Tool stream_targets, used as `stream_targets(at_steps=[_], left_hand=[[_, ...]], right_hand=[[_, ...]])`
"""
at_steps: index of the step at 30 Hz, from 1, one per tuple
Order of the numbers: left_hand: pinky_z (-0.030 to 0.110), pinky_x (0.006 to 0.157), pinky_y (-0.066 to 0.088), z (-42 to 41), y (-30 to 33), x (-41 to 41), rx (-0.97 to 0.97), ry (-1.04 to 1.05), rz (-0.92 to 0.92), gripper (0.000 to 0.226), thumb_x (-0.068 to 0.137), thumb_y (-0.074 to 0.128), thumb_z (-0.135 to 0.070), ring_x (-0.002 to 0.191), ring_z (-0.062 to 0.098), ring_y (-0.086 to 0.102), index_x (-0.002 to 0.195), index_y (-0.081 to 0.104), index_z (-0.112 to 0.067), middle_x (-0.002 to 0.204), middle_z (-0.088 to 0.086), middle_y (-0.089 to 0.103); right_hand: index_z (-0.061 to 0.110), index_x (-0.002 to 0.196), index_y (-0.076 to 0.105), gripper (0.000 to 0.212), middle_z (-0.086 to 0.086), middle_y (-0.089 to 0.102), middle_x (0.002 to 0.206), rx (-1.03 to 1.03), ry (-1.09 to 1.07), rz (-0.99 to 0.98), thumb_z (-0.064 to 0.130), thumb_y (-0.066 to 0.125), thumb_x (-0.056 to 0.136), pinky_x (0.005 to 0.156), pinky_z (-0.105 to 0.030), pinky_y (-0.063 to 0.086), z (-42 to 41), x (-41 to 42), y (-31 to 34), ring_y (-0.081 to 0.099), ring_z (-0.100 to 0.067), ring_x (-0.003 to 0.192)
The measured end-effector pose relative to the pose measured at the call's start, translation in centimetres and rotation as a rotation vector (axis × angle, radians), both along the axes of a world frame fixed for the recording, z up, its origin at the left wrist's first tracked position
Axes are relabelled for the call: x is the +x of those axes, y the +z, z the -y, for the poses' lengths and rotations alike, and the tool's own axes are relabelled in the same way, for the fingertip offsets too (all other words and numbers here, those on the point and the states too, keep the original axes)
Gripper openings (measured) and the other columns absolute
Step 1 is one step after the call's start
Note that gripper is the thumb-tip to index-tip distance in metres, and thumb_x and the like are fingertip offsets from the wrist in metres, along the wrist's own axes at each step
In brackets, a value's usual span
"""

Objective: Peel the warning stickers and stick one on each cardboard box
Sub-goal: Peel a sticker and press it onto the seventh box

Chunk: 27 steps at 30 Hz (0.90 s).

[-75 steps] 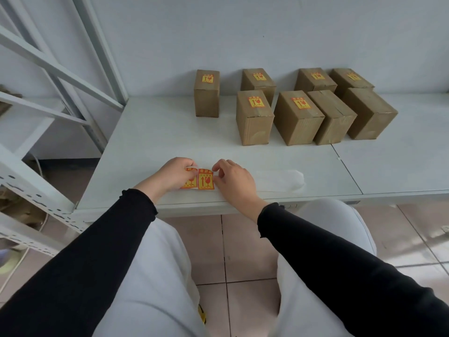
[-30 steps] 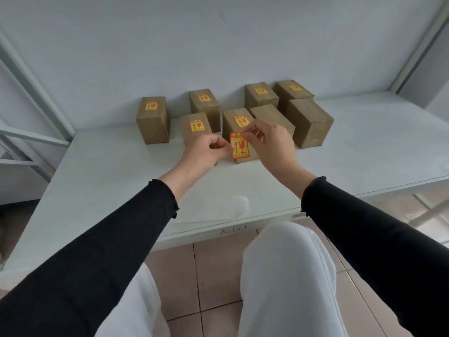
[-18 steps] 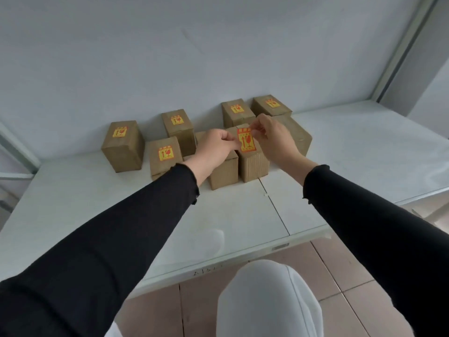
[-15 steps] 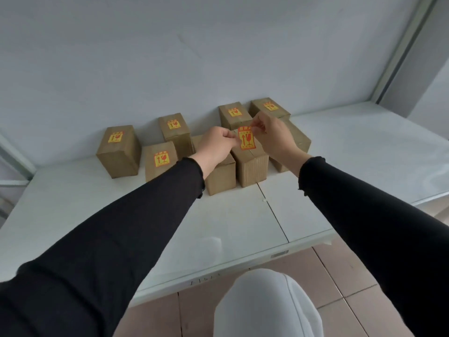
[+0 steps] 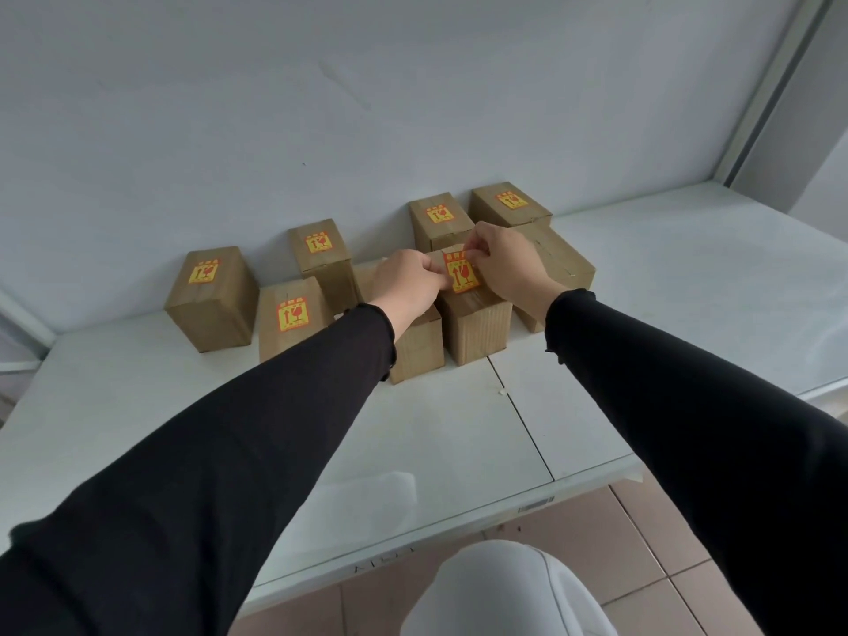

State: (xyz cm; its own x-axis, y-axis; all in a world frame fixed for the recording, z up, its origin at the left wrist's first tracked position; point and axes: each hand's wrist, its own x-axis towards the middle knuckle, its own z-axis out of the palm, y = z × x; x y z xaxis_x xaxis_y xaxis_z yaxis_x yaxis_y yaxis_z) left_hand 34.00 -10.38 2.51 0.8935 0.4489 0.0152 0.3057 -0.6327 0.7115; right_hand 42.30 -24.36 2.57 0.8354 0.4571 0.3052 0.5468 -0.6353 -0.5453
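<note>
From my remote seat, both hands meet over a cardboard box (image 5: 477, 323) in the front row on the white table (image 5: 459, 433) — the left hand (image 5: 406, 282) pinching the left edge of a yellow-and-red warning sticker (image 5: 461, 277), the right hand (image 5: 509, 263) pinching its top right corner, the sticker lying over the box's top face, though I cannot tell how firmly it is down. Around it I see five boxes already bearing stickers — among them the far-left box (image 5: 211, 300) and the back-right box (image 5: 509, 204) — while a bare box (image 5: 557, 268) sits just right of the hands. A strip of clear backing film (image 5: 367, 486) lies near the table's front edge.
</note>
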Motion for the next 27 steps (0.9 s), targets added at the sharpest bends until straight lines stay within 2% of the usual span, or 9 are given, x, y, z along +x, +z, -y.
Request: stream_targets(at_steps=[5,12,14,17,23,27], left_hand=[[0.043,0.092,0.051,0.2,-0.2,0.1,0.083,0.014,-0.001,0.018,0.077,0.073,-0.05,0.109,0.024,0.059,0.081,0.074,-0.033,0.102,-0.007,0.072],[0.039,0.09,0.049,0.1,-0.6,0.2,0.157,0.023,-0.002,0.024,0.074,0.069,-0.056,0.107,0.023,0.06,0.081,0.073,-0.034,0.101,-0.009,0.072],[0.034,0.086,0.041,0.3,-0.6,0.2,0.238,0.026,0.005,0.022,0.079,0.068,-0.053,0.111,0.024,0.057,0.085,0.073,-0.033,0.103,-0.008,0.072],[0.035,0.079,0.031,0.7,-0.2,-0.1,0.365,0.024,0.005,0.019,0.086,0.064,-0.05,0.112,0.025,0.053,0.09,0.071,-0.033,0.105,-0.008,0.071],[0.037,0.078,0.033,0.6,-0.1,-0.4,0.411,0.016,0.025,0.024,0.084,0.065,-0.051,0.106,0.024,0.054,0.094,0.058,-0.03,0.104,-0.008,0.067],[0.037,0.08,0.033,0.5,-0.3,-0.5,0.465,-0.001,0.028,0.031,0.085,0.064,-0.053,0.111,0.025,0.053,0.11,0.062,-0.035,0.112,-0.004,0.065]], right_hand=[[0.025,0.092,0.06,0.012,0.005,0.066,0.093,0.017,-0.007,0.012,0.018,0.05,0.097,0.056,-0.022,0.041,-0.2,0.4,-0.4,0.061,-0.014,0.084],[0.023,0.094,0.06,0.01,0.004,0.065,0.091,-0.002,-0.015,0.044,0.019,0.052,0.097,0.054,-0.019,0.035,-0.6,0.1,-0.6,0.059,-0.013,0.082],[0.022,0.092,0.062,0.011,0.003,0.066,0.09,-0.007,-0.026,0.052,0.018,0.052,0.096,0.056,-0.021,0.038,-0.8,0.0,-0.7,0.06,-0.014,0.082],[0.019,0.092,0.065,0.012,0.001,0.066,0.09,-0.038,-0.048,0.07,0.016,0.054,0.095,0.057,-0.023,0.039,-1.1,0.0,-0.7,0.061,-0.016,0.083],[0.019,0.091,0.066,0.007,0.001,0.065,0.089,-0.073,-0.08,0.047,0.016,0.06,0.091,0.069,-0.033,0.057,-1.7,0.5,-0.9,0.061,-0.017,0.082],[0.019,0.092,0.063,0.007,0.002,0.063,0.088,-0.049,-0.103,0.008,0.014,0.059,0.09,0.067,-0.032,0.056,-2.3,0.7,-0.9,0.06,-0.016,0.08]])
